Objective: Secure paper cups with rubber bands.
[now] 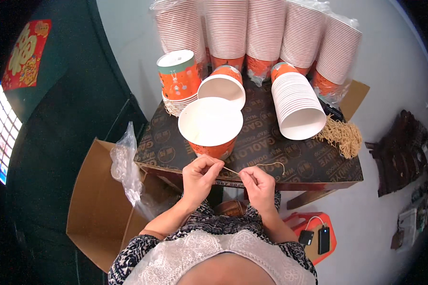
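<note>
Tan string (266,165): thin cord, stretched between both hands, free end curling just right of the right hand (257,184).
Left hand (202,175): pinched shut on the cord's left end.
Right hand: pinched on it too.
Axis: left-right, near worktop (295,156) edge.
Orange cup (210,127): just beyond the left hand.

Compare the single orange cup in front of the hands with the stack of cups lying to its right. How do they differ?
The single cup stands upright, mouth facing up; the stack of cups lies tilted on its side, mouth toward the table's front edge. The single cup is alone; the stack holds many nested cups. Both are orange outside, white inside.
</note>
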